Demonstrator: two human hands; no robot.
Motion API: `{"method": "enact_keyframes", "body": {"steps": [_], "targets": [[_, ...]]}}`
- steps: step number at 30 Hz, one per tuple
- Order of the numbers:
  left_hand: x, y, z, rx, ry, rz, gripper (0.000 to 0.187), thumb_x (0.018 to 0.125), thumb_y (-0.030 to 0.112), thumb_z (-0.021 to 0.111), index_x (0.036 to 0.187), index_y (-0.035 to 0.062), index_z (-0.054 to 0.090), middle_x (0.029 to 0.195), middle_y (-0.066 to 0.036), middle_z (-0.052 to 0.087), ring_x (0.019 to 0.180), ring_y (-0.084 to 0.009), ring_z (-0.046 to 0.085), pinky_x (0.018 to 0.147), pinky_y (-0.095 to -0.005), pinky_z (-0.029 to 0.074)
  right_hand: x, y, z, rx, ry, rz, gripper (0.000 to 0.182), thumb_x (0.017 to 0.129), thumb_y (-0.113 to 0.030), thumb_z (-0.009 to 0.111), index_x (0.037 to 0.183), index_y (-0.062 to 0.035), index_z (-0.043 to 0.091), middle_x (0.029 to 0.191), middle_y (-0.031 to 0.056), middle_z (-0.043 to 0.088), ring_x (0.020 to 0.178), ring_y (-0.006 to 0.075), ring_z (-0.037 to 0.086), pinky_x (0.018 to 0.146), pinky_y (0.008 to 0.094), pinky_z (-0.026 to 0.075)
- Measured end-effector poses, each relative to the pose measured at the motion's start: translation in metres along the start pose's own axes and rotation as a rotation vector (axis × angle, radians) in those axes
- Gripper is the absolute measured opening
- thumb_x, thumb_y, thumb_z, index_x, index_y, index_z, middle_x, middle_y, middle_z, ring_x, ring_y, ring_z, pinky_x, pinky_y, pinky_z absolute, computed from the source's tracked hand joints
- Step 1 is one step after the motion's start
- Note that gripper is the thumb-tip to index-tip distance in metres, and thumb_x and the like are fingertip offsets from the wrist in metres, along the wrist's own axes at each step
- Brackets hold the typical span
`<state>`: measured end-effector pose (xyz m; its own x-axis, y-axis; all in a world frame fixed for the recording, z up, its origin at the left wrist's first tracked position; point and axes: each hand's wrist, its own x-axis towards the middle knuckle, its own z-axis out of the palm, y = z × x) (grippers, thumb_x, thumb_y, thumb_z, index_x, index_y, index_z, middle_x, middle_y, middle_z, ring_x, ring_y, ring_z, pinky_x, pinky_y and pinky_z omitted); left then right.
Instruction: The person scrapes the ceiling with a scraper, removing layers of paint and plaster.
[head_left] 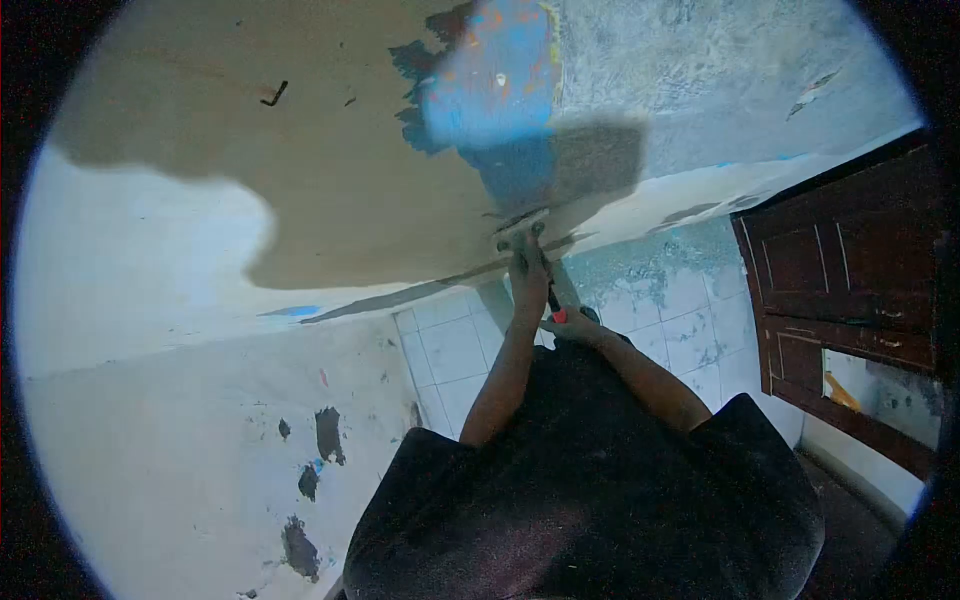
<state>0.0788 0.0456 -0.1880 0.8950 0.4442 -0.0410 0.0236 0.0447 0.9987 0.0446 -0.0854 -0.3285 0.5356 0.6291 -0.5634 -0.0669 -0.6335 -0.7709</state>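
A long-handled scraper (556, 303) with a black and red handle runs from my body up to the wall (380, 220). Its wide, pale head (519, 229) lies against the low part of the wall, beside a blue patch (500, 100) where the top coat is gone. My left hand (526, 268) is closed around the scraper close behind its head. Lower down, my right hand (576, 326) grips the handle near its red part, in front of my dark shirt. The fingers of both hands are partly hidden.
White floor tiles (450, 345), smeared with grey dust, lie below the wall. On the right stands a dark brown wooden cabinet (850, 260). The left-hand wall (180, 450) has several dark chipped spots. A small hook (274, 95) sticks out of the wall.
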Motion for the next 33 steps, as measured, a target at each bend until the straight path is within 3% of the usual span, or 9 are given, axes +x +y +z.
{"method": "enact_keyframes", "body": {"steps": [3, 6, 14, 18, 19, 20, 22, 27, 33], "targets": [[-0.001, 0.003, 0.004, -0.61, 0.091, -0.342, 0.037, 0.093, 0.044, 0.043, 0.085, 0.0087, 0.048, 0.064, 0.0, 0.047, 0.052, -0.0109, 0.044, 0.047, -0.0254, 0.035, -0.019, -0.029, -0.012, 0.076, -0.039, 0.058, 0.043, 0.08, -0.043, 0.063, 0.07, -0.0025, 0.057, 0.065, 0.003, 0.055, 0.06, 0.0112, 0.05, 0.056, 0.0318, 0.042], [-0.003, 0.041, 0.006, -0.064, 0.02, -0.238, 0.04, 0.093, 0.047, 0.042, 0.081, 0.0095, 0.049, 0.059, 0.0, 0.044, 0.047, -0.0102, 0.042, 0.044, -0.0255, 0.034, -0.031, -0.05, -0.019, 0.129, -0.068, 0.054, 0.043, 0.081, -0.042, 0.062, 0.072, -0.0002, 0.057, 0.063, 0.0032, 0.054, 0.059, 0.0112, 0.048, 0.054, 0.033, 0.041], [0.001, 0.087, 0.017, -0.009, 0.002, -0.228, 0.041, 0.093, 0.046, 0.042, 0.075, 0.0089, 0.046, 0.055, -0.001, 0.044, 0.044, -0.0097, 0.041, 0.043, -0.0259, 0.034, -0.042, -0.064, -0.017, 0.157, 0.108, 0.05, 0.042, 0.081, -0.04, 0.063, 0.062, -0.0039, 0.053, 0.053, -0.0001, 0.048, 0.051, 0.0096, 0.045, 0.047, 0.0336, 0.039], [-0.006, 0.046, 0.023, 0.253, 0.095, 0.049, 0.043, 0.094, 0.043, 0.041, 0.068, 0.0085, 0.046, 0.053, 0.0, 0.043, 0.044, -0.01, 0.042, 0.043, -0.0263, 0.033, -0.044, -0.063, -0.026, 0.072, 0.124, 0.046, 0.041, 0.081, -0.038, 0.063, 0.061, -0.0042, 0.054, 0.052, -0.0001, 0.049, 0.051, 0.011, 0.048, 0.048, 0.033, 0.04], [-0.007, 0.044, 0.018, -0.137, 0.022, -0.17, 0.043, 0.095, 0.042, 0.041, 0.068, 0.0088, 0.045, 0.053, 0.0, 0.043, 0.044, -0.0101, 0.041, 0.043, -0.0263, 0.033, -0.05, -0.063, -0.027, 0.155, 0.072, 0.054, 0.041, 0.081, -0.038, 0.063, 0.061, -0.0032, 0.054, 0.052, 0.0004, 0.049, 0.051, 0.0112, 0.048, 0.048, 0.033, 0.04], [-0.002, 0.051, 0.017, -0.14, 0.018, -0.163, 0.043, 0.095, 0.042, 0.041, 0.068, 0.0088, 0.045, 0.053, 0.0, 0.043, 0.044, -0.0101, 0.041, 0.043, -0.0263, 0.033, -0.054, -0.065, -0.031, 0.238, 0.019, 0.062, 0.041, 0.081, -0.037, 0.063, 0.062, -0.0022, 0.054, 0.053, 0.0008, 0.05, 0.051, 0.0114, 0.049, 0.048, 0.0329, 0.04], [-0.002, 0.058, 0.018, -0.109, 0.019, -0.18, 0.04, 0.096, 0.038, 0.039, 0.109, 0.0042, 0.057, 0.054, 0.003, 0.038, 0.047, -0.0046, 0.036, 0.044, -0.0235, 0.031, -0.04, -0.044, -0.022, 0.209, -0.001, 0.007, 0.04, 0.082, -0.036, 0.063, 0.062, -0.0018, 0.054, 0.052, 0.0012, 0.05, 0.051, 0.0113, 0.048, 0.049, 0.0329, 0.04], [-0.005, 0.039, 0.022, -0.302, 0.067, -0.213, 0.033, 0.094, 0.038, 0.044, 0.081, 0.0083, 0.046, 0.053, 0.003, 0.037, 0.046, -0.0059, 0.035, 0.043, -0.0218, 0.03, -0.045, -0.051, -0.03, 0.111, 0.133, -0.036, 0.04, 0.081, -0.037, 0.063, 0.061, -0.0035, 0.054, 0.051, 0.0004, 0.05, 0.047, 0.0117, 0.047, 0.047, 0.033, 0.039], [-0.001, 0.041, 0.014, -0.267, 0.005, -0.253, 0.038, 0.093, 0.044, 0.043, 0.073, 0.0119, 0.044, 0.055, 0.001, 0.04, 0.046, -0.0087, 0.037, 0.045, -0.0242, 0.03, -0.045, -0.044, -0.024, 0.254, 0.085, -0.002, 0.042, 0.079, -0.04, 0.064, 0.059, -0.0054, 0.053, 0.05, -0.0001, 0.049, 0.047, 0.013, 0.046, 0.049, 0.0324, 0.04]]}}
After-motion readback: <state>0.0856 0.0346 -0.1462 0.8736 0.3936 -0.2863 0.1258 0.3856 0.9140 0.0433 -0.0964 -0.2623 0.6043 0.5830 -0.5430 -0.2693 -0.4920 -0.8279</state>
